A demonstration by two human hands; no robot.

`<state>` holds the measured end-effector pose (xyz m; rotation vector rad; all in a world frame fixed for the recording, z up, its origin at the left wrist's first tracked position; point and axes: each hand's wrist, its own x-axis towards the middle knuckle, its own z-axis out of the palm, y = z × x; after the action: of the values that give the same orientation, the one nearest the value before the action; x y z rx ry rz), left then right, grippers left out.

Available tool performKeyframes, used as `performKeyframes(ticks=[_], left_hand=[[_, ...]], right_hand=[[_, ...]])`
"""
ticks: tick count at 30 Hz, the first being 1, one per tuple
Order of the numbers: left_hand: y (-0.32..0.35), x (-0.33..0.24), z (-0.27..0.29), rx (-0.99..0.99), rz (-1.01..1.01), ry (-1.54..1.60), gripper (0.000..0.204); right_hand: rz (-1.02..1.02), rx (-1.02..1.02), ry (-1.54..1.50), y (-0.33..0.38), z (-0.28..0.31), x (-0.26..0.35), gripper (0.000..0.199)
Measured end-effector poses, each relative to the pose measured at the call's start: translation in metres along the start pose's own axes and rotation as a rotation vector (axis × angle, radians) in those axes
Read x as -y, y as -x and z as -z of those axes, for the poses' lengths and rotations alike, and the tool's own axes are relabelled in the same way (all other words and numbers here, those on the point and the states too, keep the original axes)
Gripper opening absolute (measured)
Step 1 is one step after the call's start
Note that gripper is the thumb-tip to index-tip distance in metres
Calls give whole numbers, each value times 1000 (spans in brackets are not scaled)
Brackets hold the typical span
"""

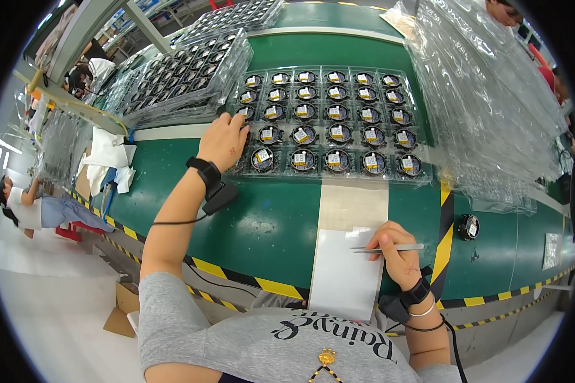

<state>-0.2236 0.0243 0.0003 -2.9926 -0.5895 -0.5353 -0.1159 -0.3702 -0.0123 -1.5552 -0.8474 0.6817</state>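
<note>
My left hand (224,140) rests on the near left corner of a clear plastic tray (428,177) that holds rows of small round black fans with labels, such as one fan (303,159) in the front row. Its fingers lie over the tray's left-edge fans; whether they grip one is hidden. My right hand (396,252) holds metal tweezers (390,248) pointing left over a white sheet (345,274) on the green belt. Both wrists wear black straps with cords.
A single black fan (469,226) lies loose on the belt at the right. Stacked filled trays (185,73) stand at the far left, empty clear trays (485,96) pile at the right. White cloths (108,156) lie at the left edge. Other people are at the picture's edges.
</note>
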Motion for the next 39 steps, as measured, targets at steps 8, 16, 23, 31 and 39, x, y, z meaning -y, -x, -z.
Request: performKeyframes(ticks=[8, 16, 23, 31, 39], left_hand=[[-7, -2, -14, -3, 16, -85, 27], [-21, 15, 7, -56, 224, 112, 31], [-58, 19, -27, 57, 211, 78, 32], [-62, 21, -20, 130, 271, 107, 36], [-59, 6, -9, 197, 256, 132, 48]], right_hand=[[8, 10, 16, -1, 5, 2, 41], [17, 18, 23, -8, -5, 4, 38], [5, -24, -3, 3, -4, -9, 39], [11, -38, 14, -1, -5, -12, 40], [60, -3, 64, -1, 3, -14, 28]])
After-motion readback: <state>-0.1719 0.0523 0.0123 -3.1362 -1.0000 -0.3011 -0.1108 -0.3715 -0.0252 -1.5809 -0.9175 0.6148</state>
